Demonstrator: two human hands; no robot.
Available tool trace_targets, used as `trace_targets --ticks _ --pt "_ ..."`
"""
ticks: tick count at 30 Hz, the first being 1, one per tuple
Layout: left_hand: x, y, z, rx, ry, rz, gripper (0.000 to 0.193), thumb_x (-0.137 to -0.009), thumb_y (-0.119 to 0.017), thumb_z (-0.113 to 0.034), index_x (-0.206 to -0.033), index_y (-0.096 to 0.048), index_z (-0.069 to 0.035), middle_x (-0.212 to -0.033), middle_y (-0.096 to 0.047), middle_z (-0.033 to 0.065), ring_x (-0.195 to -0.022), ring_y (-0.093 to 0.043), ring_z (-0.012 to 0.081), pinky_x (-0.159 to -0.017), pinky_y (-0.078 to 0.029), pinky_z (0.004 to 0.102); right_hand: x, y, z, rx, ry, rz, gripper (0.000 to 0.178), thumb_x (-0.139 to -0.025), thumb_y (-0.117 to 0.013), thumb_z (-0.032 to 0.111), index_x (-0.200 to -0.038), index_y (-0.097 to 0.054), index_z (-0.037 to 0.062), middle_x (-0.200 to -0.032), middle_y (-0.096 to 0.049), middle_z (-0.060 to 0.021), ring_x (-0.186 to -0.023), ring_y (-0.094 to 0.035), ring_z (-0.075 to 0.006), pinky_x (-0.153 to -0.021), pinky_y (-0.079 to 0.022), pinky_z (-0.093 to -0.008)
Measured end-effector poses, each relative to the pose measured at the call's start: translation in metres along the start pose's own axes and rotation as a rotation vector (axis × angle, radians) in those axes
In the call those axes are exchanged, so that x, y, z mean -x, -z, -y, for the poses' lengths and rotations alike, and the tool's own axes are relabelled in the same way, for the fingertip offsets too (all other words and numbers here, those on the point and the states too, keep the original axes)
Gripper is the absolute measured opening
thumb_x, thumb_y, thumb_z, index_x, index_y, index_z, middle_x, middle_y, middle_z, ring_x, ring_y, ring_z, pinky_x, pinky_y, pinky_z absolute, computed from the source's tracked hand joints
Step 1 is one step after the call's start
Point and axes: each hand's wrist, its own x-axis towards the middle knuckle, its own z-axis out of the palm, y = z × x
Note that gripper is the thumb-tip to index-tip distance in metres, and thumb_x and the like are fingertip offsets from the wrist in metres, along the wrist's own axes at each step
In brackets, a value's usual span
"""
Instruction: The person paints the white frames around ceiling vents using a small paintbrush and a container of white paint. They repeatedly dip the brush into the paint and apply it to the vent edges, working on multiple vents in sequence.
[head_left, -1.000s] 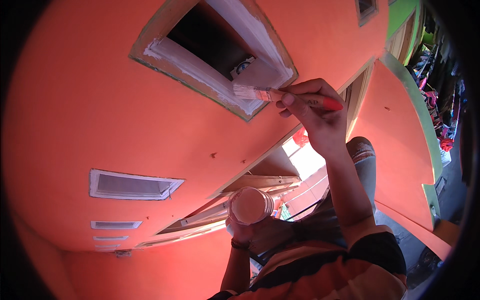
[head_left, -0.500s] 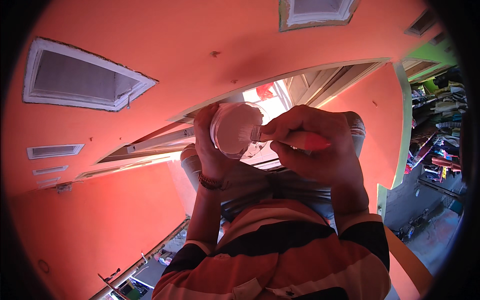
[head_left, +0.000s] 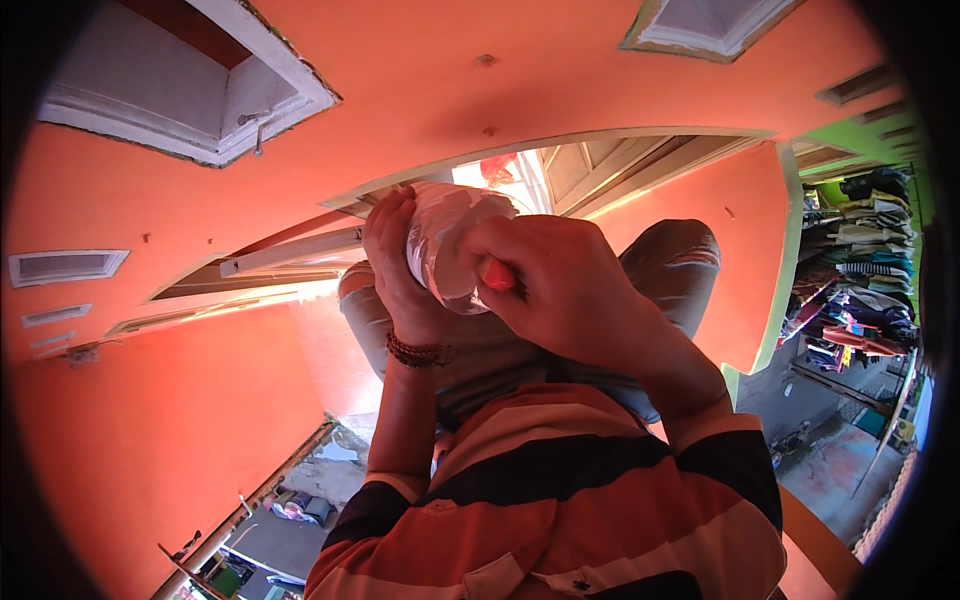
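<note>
My left hand (head_left: 398,255) is wrapped round the left side of a clear plastic tub (head_left: 440,215) of pale paint, which is tilted in front of my knees. My right hand (head_left: 555,280) is closed on a paintbrush (head_left: 498,276), and the end of its red handle sticks out of the fist. Because my right hand covers the bristles, I cannot see whether they touch the paint. Streaks of paint coat the tub's side.
An orange wall (head_left: 390,90) stretches ahead, with white-framed openings (head_left: 215,120) set in it. Below it is an arched gap with wooden panels (head_left: 620,170). My bent knees (head_left: 670,255) are in jeans. Stacked clothes (head_left: 875,240) lie on shelves at the far right.
My right hand has moved left and turned over, carrying the brush to the tub. The tub has tipped over more. The view has shifted, bringing the wall openings nearer.
</note>
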Motion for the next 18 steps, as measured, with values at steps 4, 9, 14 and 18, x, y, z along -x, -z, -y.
trace_targets --ticks 4,9,14,18 --pt "0.002 0.005 0.005 -0.008 -0.029 -0.014 0.07 -0.074 -0.081 -0.026 -0.129 -0.046 -0.001 -0.129 -0.053 0.0201 -0.121 -0.051 0.0378 -0.101 -0.043 0.047 -0.003 -0.006 0.005 0.005 -0.03 0.015 0.016 -0.078 -0.069 0.008 -0.092 -0.059 0.01 -0.069 -0.059 -0.0084 -0.063 -0.061 -0.0317 -0.057 -0.048 -0.0385" --pt "0.0 0.009 0.009 -0.024 -0.071 -0.049 0.069 -0.073 -0.081 -0.023 -0.128 -0.046 -0.001 -0.129 -0.054 0.0197 -0.121 -0.051 0.0377 -0.101 -0.042 0.0473 -0.007 -0.002 0.011 0.068 -0.065 0.104 0.02 -0.077 -0.071 0.005 -0.092 -0.059 0.0095 -0.073 -0.063 -0.0069 -0.064 -0.064 -0.027 -0.058 -0.05 -0.0327" --pt "0.003 0.011 0.004 -0.021 0.033 -0.055 0.069 -0.07 -0.083 -0.021 -0.127 -0.048 -0.001 -0.126 -0.056 0.0182 -0.119 -0.052 0.0375 -0.1 -0.042 0.048 -0.009 0.014 0.021 0.057 -0.062 0.062 0.016 -0.078 -0.071 0.005 -0.09 -0.062 0.0069 -0.08 -0.069 -0.0065 -0.068 -0.066 -0.0253 -0.062 -0.051 -0.031" --pt "0.002 0.013 0.005 -0.09 -0.051 -0.038 0.069 -0.068 -0.083 -0.02 -0.126 -0.049 -0.001 -0.124 -0.057 0.0172 -0.117 -0.053 0.0377 -0.099 -0.042 0.0485 -0.012 0.028 0.029 0.081 -0.057 0.122 0.012 -0.077 -0.071 0.003 -0.086 -0.063 0.0054 -0.081 -0.069 -0.0061 -0.068 -0.067 -0.0225 -0.062 -0.051 -0.0296"
